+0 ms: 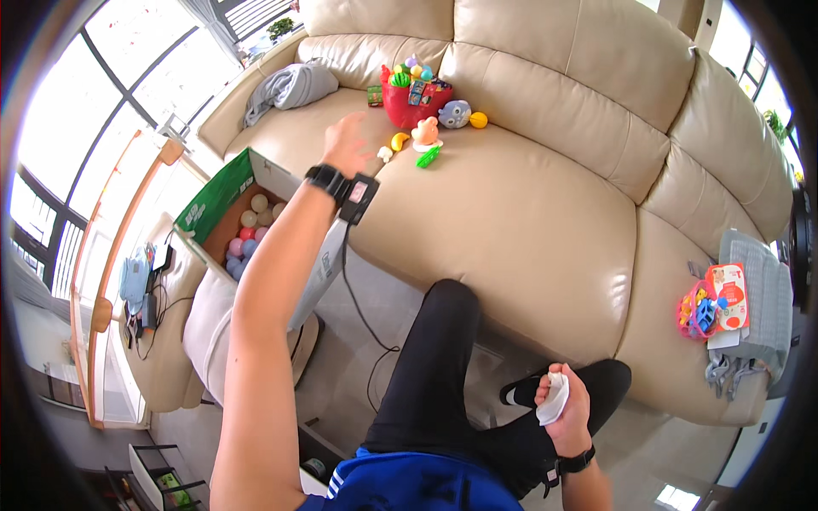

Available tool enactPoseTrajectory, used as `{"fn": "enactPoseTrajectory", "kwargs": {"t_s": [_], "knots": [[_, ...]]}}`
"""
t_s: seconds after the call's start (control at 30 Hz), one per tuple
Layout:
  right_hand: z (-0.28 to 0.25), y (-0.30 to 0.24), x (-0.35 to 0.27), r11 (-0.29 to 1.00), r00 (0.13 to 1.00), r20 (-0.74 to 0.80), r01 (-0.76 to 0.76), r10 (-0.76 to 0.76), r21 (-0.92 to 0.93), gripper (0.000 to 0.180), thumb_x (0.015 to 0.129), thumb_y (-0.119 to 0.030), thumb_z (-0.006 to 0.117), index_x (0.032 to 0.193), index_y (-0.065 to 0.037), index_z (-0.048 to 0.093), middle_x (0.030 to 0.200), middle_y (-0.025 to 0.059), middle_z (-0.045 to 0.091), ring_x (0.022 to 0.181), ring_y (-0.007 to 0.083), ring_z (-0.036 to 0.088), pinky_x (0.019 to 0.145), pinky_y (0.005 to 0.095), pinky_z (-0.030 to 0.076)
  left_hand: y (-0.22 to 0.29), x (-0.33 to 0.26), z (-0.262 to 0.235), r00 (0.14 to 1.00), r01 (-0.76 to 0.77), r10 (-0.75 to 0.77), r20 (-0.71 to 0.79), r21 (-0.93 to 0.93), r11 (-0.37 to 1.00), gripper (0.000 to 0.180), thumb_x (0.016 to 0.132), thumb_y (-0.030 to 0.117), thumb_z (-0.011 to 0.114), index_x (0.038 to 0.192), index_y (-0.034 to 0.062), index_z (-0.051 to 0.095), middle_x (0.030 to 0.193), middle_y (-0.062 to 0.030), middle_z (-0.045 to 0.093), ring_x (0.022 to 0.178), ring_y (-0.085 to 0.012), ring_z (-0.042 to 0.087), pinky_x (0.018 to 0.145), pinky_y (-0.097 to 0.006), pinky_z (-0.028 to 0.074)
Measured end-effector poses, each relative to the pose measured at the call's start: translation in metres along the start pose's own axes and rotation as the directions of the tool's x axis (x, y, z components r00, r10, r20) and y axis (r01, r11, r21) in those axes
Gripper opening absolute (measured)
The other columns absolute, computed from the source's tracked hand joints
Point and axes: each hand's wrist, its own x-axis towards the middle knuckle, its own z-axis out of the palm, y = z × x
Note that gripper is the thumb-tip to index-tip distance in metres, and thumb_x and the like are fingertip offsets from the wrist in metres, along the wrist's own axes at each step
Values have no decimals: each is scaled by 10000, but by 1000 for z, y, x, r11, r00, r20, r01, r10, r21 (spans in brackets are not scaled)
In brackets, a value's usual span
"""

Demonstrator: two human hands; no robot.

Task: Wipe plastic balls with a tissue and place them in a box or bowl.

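Observation:
My left hand (345,145) is stretched out over the beige sofa (503,221), fingers apart with nothing in them. Just right of it lie a small whitish toy (385,154), a yellow banana-shaped toy (399,141), a peach-coloured figure (425,133) and a green toy (429,157). Behind them a red container (396,111) is heaped with colourful toys, beside a grey-blue round toy (454,113) and an orange-yellow ball (479,120). Down by my right knee, my right hand (576,417) is closed around a crumpled white tissue or cloth (554,400).
An open green-and-white carton (217,204) with several plastic balls stands left of my forearm. A black cable (358,311) hangs from my left wrist device. A grey blanket (294,87) lies far left. At right are a pink basket of small toys (697,311) and grey cloth (761,328).

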Motion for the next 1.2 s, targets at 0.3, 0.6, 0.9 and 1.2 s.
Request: {"fn": "enactPoseTrajectory", "kwargs": {"t_s": [0.3,0.6,0.9,1.2], "knots": [[-10,0,18,997,988,-151,27,-17,70,292,1047,-315,535,1033,-41,636,781,134,680,599,219,636,515,334,510,1,207,16,971,-238,173,164,617,750,338,933,232,652,1233,77,640,1069,-148,701,979,-388,702,815,-570,594],[11,-12,30,998,971,-240,-15,1,-56,306,1041,-300,535,1018,-12,634,751,162,681,516,233,612,470,331,494,-1,224,73,982,182,-174,-66,135,974,318,952,255,617,1222,94,577,1111,-170,684,960,-404,698,825,-688,583],[17,-8,40,998,981,-191,-47,39,-39,307,1051,-270,512,1025,7,641,747,178,683,511,251,615,455,329,491,-14,257,62,977,179,-194,93,147,973,300,968,223,507,1187,40,600,1084,-192,719,923,-408,712,733,-631,624],[12,-17,22,999,982,-188,-20,15,-26,297,1042,-259,515,1020,3,653,749,176,688,509,248,619,455,328,492,-24,280,65,979,108,-147,139,256,961,258,891,150,534,1075,2,637,953,-188,728,735,-353,706,635,-472,601]]}}
